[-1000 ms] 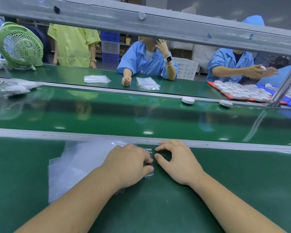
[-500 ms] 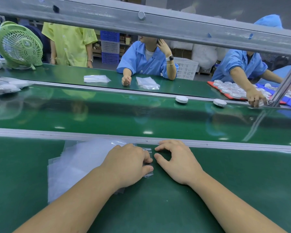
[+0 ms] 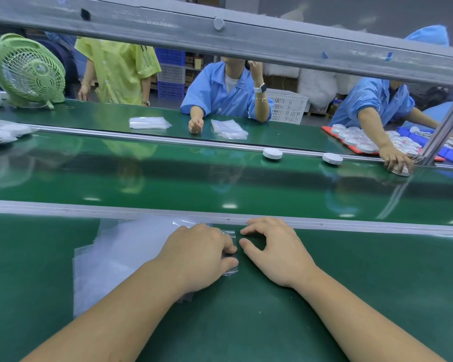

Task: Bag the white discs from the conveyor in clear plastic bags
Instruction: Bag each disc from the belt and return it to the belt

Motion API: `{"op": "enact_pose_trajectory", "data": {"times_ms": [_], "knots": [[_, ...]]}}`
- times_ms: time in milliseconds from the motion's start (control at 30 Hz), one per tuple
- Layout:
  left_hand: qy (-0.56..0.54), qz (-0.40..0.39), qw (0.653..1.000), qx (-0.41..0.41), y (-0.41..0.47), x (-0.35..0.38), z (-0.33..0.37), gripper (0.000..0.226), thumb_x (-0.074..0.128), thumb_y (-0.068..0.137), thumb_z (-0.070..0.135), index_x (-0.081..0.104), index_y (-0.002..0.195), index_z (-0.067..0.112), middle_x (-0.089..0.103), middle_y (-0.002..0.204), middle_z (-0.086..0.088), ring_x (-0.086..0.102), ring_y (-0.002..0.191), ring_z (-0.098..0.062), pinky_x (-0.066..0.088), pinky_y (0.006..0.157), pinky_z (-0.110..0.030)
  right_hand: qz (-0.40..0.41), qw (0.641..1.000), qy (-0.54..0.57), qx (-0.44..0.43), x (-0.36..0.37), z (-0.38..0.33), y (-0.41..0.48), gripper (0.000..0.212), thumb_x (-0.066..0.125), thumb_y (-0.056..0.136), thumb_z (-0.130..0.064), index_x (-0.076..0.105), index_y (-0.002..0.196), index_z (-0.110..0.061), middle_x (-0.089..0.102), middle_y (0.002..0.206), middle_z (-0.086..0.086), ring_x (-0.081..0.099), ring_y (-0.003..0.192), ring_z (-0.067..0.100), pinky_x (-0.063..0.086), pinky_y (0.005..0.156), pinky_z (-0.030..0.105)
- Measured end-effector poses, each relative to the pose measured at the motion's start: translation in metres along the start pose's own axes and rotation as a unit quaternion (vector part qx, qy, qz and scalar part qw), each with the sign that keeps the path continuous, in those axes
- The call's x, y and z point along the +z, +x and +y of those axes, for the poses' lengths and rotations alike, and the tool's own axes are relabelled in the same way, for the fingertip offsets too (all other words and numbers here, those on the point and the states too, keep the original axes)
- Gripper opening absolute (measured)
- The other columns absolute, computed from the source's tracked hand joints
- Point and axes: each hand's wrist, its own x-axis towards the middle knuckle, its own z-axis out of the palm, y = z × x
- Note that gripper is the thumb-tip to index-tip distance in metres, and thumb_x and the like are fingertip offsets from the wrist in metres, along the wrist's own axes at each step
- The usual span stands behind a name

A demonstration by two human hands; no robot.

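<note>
The person's left hand (image 3: 202,254) lies knuckles-up on the stack of clear bags (image 3: 120,257), which sits against the far edge of the near worktop (image 3: 364,283), left of its middle. The fingers are curled down over the stack's right edge, with thumb and forefinger tips close together on the plastic. The right hand (image 3: 277,252) rests on the bare green surface just beside it, fingers loosely bent, thumb and forefinger apart, holding nothing. Neither hand has moved in the last second. What has changed is on the conveyor (image 3: 168,178): the 2 white discs, the leading disc (image 3: 272,153) and the second disc (image 3: 332,158), have drifted left along its far edge, and a worker's hand (image 3: 396,160) at the far right corner has come down to set a third disc (image 3: 401,171) on the belt. The supply appears to be approaching, but every disc is well apart from the waiting hands, so bagging has likely not started.
</note>
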Motion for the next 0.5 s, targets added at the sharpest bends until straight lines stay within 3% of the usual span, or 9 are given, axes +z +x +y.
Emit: {"op": "enact_pose_trajectory", "data": {"times_ms": [500], "knots": [[-0.001, -0.011, 1.000, -0.003, -0.0015, -0.0030, 0.0023, 0.032, 0.049, 0.095, 0.060, 0.063, 0.120, 0.043, 0.063, 0.123, 0.018, 0.051, 0.117, -0.014, 0.040, 0.090, -0.036, 0.001, 1.000, 0.000, -0.004, 0.0011, 0.0008, 0.0001, 0.034, 0.055, 0.089, -0.059, 0.070, 0.114, -0.042, 0.050, 0.118, -0.037, 0.041, 0.127, -0.004, 0.029, 0.112, 0.024]]}}
